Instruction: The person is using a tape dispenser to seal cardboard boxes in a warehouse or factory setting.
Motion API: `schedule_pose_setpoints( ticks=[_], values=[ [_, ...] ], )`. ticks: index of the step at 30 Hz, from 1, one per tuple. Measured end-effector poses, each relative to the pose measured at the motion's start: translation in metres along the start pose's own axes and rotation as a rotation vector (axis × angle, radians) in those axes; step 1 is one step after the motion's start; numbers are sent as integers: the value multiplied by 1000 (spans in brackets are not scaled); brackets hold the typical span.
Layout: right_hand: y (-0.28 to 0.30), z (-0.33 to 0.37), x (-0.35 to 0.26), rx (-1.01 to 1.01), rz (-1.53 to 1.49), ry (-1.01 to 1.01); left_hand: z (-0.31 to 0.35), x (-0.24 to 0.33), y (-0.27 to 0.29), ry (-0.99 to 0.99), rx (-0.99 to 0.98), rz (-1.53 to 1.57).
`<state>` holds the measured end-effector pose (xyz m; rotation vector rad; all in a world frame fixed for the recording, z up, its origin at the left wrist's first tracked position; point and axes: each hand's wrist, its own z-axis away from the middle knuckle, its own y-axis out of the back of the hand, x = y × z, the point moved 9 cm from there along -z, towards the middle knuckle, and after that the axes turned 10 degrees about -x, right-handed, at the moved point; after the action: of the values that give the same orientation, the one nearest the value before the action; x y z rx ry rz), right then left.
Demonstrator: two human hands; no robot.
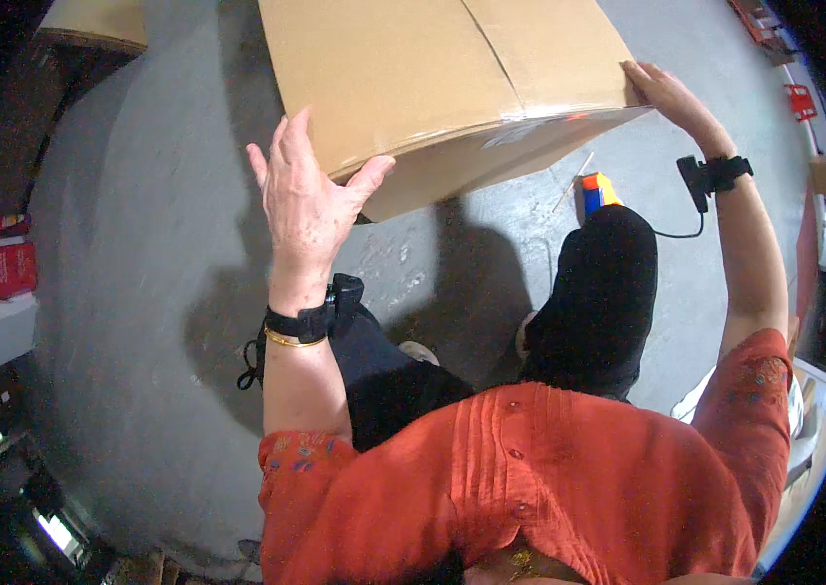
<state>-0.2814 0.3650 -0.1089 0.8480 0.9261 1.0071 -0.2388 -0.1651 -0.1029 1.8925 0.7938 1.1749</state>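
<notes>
a large brown cardboard box (pixel 393 83) lies between the fingers of the two hands, with a dark seam across its upper face and shiny clear tape along the edge nearest the person.

the bare left hand (pixel 310 200) is at the near left corner of the box, its fingers spread wide: the thumb reaches across the near edge, while the other fingers point up along the left side.

the bare right hand (pixel 671 97) has its fingertips on the right corner of the box; the thumb is hidden, so i cannot tell how tightly the fingers close there.

below the right fingers, toward the person, a blue, orange and yellow object (pixel 600 192) sits on the smooth grey floor (pixel 159 234), partly covered by a knee in black trousers (pixel 608 292). a thin pale stick (pixel 574 182) lies just beside it, on the side toward the left fingers.
</notes>
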Motion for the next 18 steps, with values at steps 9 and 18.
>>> schedule_pose_setpoints(
  ticks=[9, 18],
  values=[
    [-24, 83, -258, 300, 323, 717, 2, -10, 5, -11, 33, -45],
    [-45, 88, -279, 230, 486, 666, 1, -4, 10, -15, 8, -42]
  ],
)
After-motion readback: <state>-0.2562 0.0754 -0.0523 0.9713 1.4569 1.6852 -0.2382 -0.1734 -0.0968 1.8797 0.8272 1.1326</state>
